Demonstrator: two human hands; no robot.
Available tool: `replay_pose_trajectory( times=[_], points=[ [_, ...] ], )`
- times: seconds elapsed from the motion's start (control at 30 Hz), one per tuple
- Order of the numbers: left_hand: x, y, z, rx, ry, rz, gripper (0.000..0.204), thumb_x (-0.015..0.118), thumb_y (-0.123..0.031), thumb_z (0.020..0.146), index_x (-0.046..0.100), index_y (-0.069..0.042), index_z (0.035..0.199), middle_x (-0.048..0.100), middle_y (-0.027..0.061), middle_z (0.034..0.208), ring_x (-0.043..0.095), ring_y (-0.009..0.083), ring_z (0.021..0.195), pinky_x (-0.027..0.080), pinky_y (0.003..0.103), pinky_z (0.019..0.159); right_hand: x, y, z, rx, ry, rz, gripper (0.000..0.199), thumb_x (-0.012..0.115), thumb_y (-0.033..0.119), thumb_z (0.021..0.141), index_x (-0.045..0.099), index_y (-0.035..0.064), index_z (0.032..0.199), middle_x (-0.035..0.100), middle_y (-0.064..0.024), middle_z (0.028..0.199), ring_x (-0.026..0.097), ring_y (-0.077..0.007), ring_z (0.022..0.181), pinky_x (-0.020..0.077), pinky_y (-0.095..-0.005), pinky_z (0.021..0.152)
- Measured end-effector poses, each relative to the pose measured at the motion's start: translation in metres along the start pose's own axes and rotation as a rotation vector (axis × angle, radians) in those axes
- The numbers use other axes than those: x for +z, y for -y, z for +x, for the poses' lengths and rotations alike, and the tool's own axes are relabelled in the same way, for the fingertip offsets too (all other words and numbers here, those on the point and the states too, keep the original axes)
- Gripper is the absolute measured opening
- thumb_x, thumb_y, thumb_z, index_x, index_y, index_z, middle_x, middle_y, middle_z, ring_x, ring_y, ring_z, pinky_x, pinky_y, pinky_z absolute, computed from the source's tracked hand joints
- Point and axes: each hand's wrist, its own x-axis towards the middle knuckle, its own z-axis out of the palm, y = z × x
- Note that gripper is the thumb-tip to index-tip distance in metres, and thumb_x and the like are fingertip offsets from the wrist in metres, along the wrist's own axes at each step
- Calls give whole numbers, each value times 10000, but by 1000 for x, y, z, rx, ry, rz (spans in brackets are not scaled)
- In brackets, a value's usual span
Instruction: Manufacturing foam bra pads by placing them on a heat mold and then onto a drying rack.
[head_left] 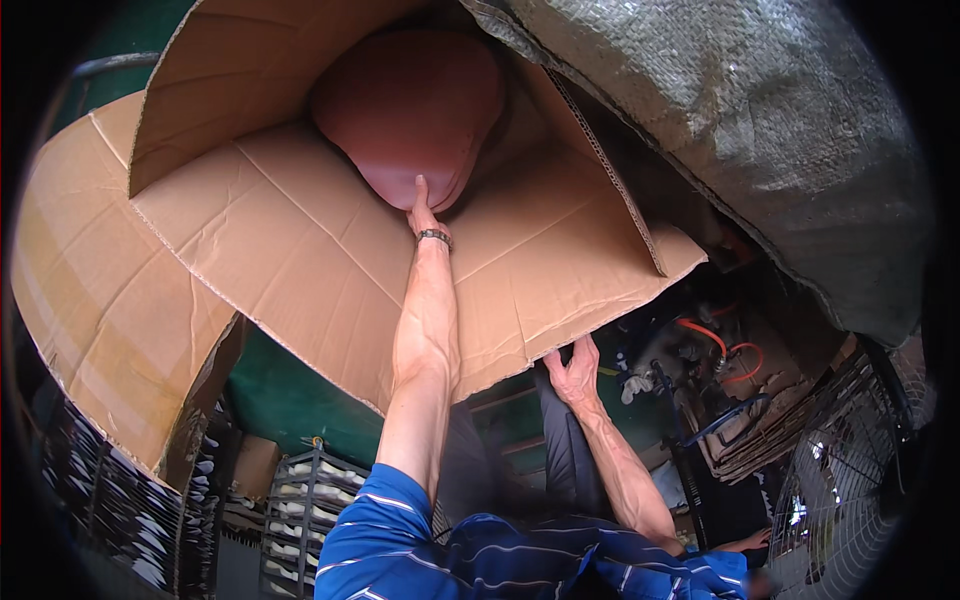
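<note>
Striped blue sleeve [400, 540], left hand [422, 210] against reddish-brown bag [410, 100] inside cardboard box [300, 250].

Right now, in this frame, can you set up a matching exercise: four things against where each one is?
Things:
1. left hand
2. right hand
3. reddish-brown rounded object
4. grey woven sack

Places:
A. upper right, over the box
B. gripping the lower edge of the cardboard flap
C. deep inside the cardboard box
D. reaching up into the box, touching the rounded object

Pairs: 1-D, 2-B, 3-C, 4-A
</note>
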Motion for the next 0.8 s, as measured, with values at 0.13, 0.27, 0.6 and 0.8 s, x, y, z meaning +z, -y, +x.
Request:
replay_pose_trajectory(
  times=[0.13,0.27,0.6,0.8],
  points=[
    [1,-8,-4,98,-26,0,778,889,-210,730,511,77,1347,574,162,1346,569,274,1190,469,394,1043,2,-5,0,-41,17,-22,394,668,188,861,565,-39,1167,614,-261,1098,610,-445,967,501,-455,848],
    [12,-7,-7,8,-21,-214,647,839,-124,764,543,40,1315,608,141,1284,603,292,1157,521,476,979,-3,3,-3,9,-6,9,318,654,137,861,600,-43,1118,632,-265,1077,612,-451,1001,493,-456,886],
    [8,-78,-37,6,36,-38,474,823,-149,741,648,52,1133,675,140,1093,668,262,980,576,416,814,-15,214,77,-552,215,46,193,709,110,846,678,-27,979,677,-173,852,654,-322,745,521,-399,691],
    [50,-123,-88,80,41,15,460,846,-196,716,696,80,1053,700,128,1048,645,220,925,517,356,874,105,189,310,-415,199,-388,489,616,391,895,654,-8,1174,687,-246,1063,658,-407,1016,526,-469,912]
  ],
)
